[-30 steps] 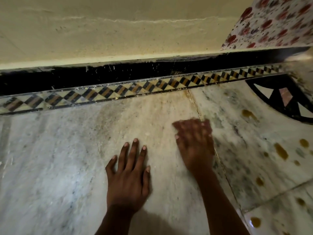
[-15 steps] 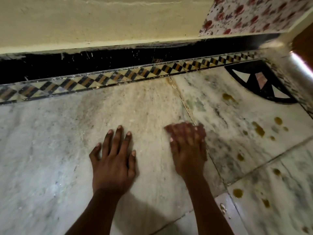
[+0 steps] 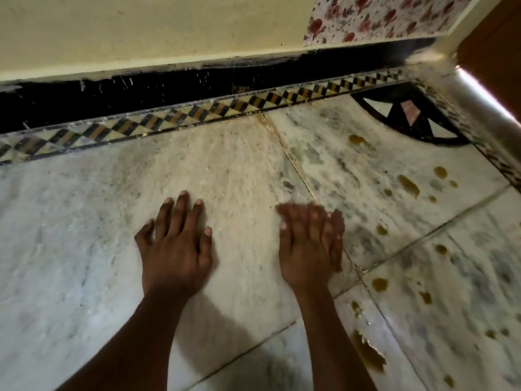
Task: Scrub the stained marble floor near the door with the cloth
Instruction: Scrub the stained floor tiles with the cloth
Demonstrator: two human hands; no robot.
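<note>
Only the head view here, so here's what it's showing. Both hands are lying palm-down on the marble floor (image 3: 84,249), a bit in from the patterned border (image 3: 197,114) along the wall. The left hand (image 3: 174,249) is sitting flat with its fingers (image 3: 180,210) spread, looking like it's just propping the body. The right hand (image 3: 308,249) is smeared with motion blur, fingers (image 3: 310,221) lying close together and pressing down right beside the slab joint.

No cloth showing anywhere, honestly. It could be hiding under the right palm, but I can't tell. If it's there, I'm guessing it's thin, soft and light, so it's going to bunch up unless a flat palm is pinning it, and bunching it into a wad under the fingers should give the best grip.

Brown stains (image 3: 408,184) are dotting the slabs to the right, towards the door (image 3: 496,43) corner, and a bigger one (image 3: 366,354) is sitting near the right forearm. The floor is looking wet and probably slick.
</note>
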